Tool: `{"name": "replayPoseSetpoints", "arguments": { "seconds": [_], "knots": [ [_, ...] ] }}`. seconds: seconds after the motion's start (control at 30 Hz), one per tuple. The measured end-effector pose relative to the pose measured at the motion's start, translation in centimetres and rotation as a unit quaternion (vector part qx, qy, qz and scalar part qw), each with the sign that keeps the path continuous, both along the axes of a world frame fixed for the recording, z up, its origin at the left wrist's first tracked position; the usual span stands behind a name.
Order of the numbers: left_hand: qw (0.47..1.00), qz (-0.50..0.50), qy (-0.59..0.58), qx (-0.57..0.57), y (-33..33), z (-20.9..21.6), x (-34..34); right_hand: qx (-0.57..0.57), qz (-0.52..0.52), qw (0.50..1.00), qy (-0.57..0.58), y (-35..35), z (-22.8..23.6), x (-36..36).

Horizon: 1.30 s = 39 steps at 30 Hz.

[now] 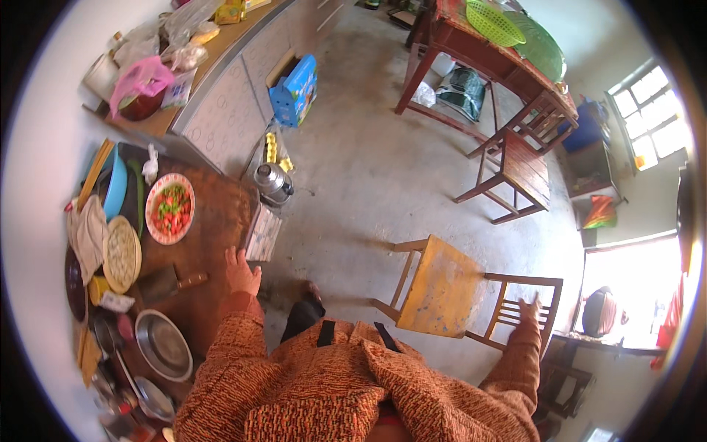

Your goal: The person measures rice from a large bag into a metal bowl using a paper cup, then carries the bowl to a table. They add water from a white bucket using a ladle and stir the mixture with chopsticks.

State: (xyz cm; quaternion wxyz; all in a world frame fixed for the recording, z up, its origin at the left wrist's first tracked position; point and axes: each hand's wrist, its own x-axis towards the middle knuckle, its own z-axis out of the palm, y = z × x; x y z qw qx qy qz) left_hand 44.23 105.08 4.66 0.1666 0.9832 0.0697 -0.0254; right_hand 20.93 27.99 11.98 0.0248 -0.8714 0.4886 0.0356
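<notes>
My left hand (242,273) is open, fingers spread, at the edge of the brown wooden table (213,221); whether it touches the top I cannot tell. Near it on the table lie a cleaver (163,284) with a wooden handle and a patterned plate (170,209) of chopped red and green vegetables. My right hand (529,310) is stretched out to the right, its fingers apart, against the slatted back of a yellow wooden chair (442,286). No grip on the chair is plain to see.
A metal basin (163,345), a bowl of pale food (121,254) and a blue basin (115,183) crowd the table's left. A metal thermos (273,184) and blue box (294,90) stand beyond. A reddish chair (521,171) and red table (471,44) are farther off.
</notes>
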Motion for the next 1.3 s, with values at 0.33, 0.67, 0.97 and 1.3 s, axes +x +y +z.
{"name": "replayPoseSetpoints", "arguments": {
  "seconds": [0.33,0.67,0.97,1.3],
  "knots": [
    [0.975,0.085,0.184,0.096,-1.2,-0.3,8.2,0.439,0.17,0.864,0.178,18.1,-13.3,6.3],
    [0.962,0.077,0.105,0.239,-1.3,-1.9,8.2,-0.209,0.106,0.716,0.658,31.3,-20.5,12.1],
    [0.735,-0.024,-0.392,0.553,2.5,-7.2,13.7,-0.491,0.629,0.589,0.126,19.9,-12.5,34.1],
    [0.958,0.239,0.008,0.159,-7.5,-1.5,25.2,0.375,0.462,0.702,0.391,15.2,-11.0,54.0]
  ]
}}
